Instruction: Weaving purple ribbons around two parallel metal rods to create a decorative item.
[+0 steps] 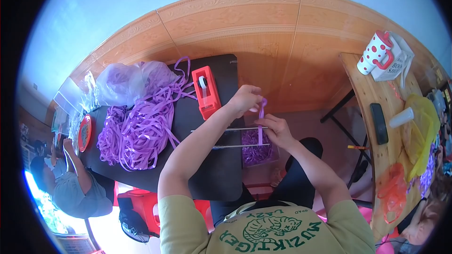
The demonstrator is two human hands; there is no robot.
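My left hand (246, 99) is closed in a pinch on a purple ribbon (262, 107), past the far one of two thin metal rods (242, 146). The rods jut out over the right edge of the black table. The ribbon runs down from my left fingers and lies across both rods near their tips. My right hand (278, 131) is closed at the ribbon by the far rod, its fingertips partly hidden. Below the rods, a clear box (273, 155) holds many short purple ribbon pieces.
On the black table (207, 169) lie a large heap of purple ribbon (146, 131), a plastic bag (125, 82), a red tape dispenser (205, 91) and a red dish (84, 133). A wooden table (372, 153) at right carries a dotted tumbler (374, 54) and a phone (378, 123). Another person (77, 190) sits at left.
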